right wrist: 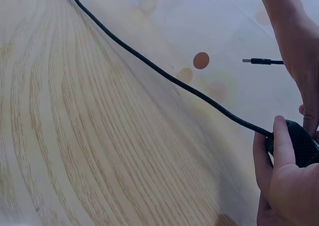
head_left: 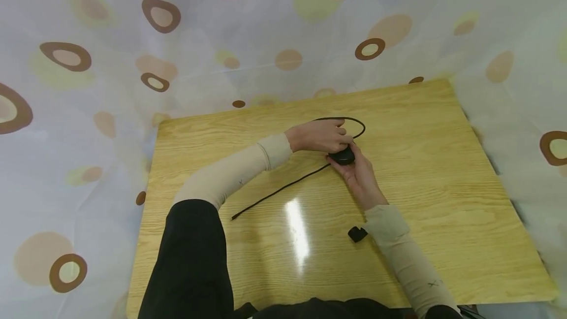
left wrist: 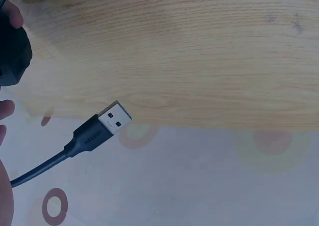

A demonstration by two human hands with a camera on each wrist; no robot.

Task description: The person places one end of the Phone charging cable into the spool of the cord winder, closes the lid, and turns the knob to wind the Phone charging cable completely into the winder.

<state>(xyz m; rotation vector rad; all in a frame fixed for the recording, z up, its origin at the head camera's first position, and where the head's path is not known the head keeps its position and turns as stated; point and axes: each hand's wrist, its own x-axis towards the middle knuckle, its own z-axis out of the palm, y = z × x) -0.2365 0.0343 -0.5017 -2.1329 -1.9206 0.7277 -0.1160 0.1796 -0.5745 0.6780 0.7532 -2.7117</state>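
Over the table's far half, my right hand [head_left: 361, 178] grips a small rounded black case [head_left: 342, 156], its thumb and fingers on opposite sides. My left hand [head_left: 320, 136] has its fingers curled at the case's upper edge and appears to pinch the black USB cable [head_left: 364, 127] there; the fingertips are partly hidden. That cable loops up and back past the left hand to a USB-A plug [left wrist: 102, 125], which hangs free. From the other side of the case a straight cable length [right wrist: 169, 78] runs down-left to a small plug [head_left: 235, 216].
The wooden table [head_left: 443, 201] lies under both arms. A patterned curtain [head_left: 274, 28] stands along its back and sides. Beside the right sleeve is a small black block [head_left: 357, 234]. Light glares off the tabletop near the middle.
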